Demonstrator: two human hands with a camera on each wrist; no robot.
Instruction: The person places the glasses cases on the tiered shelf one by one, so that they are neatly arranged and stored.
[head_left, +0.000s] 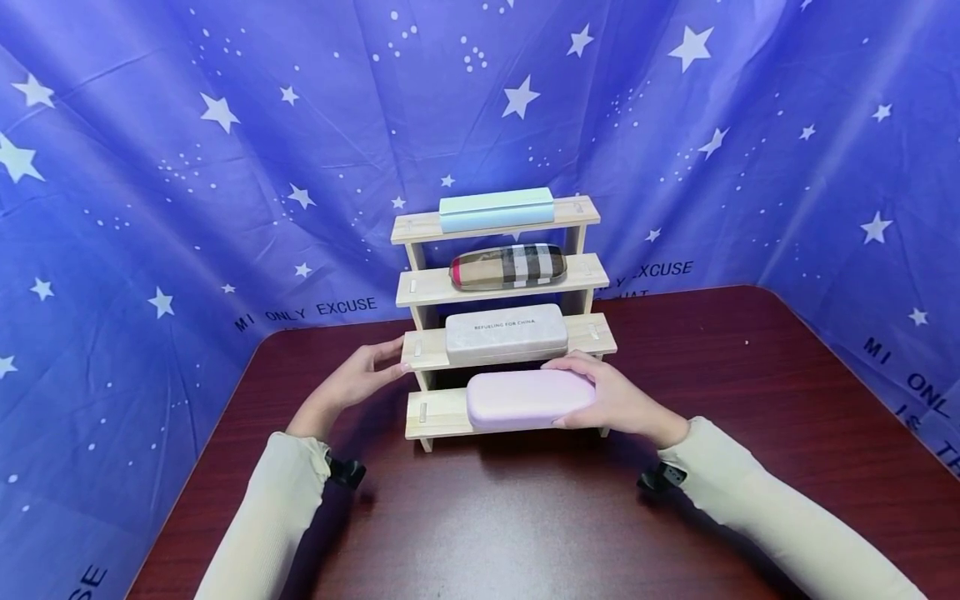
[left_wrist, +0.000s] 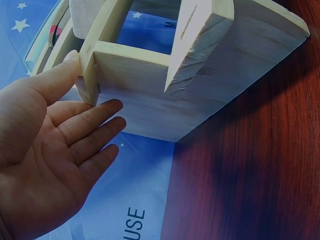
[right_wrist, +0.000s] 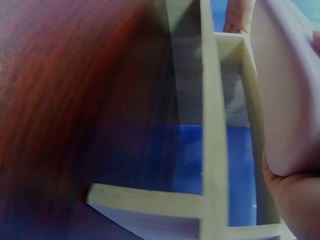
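A tiered wooden stand [head_left: 437,415] with several steps stands on the table. My right hand [head_left: 618,398] grips the right end of a lilac glasses case [head_left: 525,398], thumb on its near side and fingers on its far side, over the lowest step. At the stand's left side, my left hand [head_left: 352,385] pinches the end of the second step from the bottom. In the left wrist view the thumb [left_wrist: 67,70] lies against the board's end, with the other fingers stretched out beside the stand. The right wrist view shows the lilac case [right_wrist: 287,90] close to the step's edge.
A grey case with printed lettering [head_left: 506,335] sits on the second step from the bottom. Above it lie a checked case [head_left: 510,267] and, on top, a light blue case [head_left: 497,210]. A starry blue curtain [head_left: 450,100] hangs behind the dark red table [head_left: 465,525].
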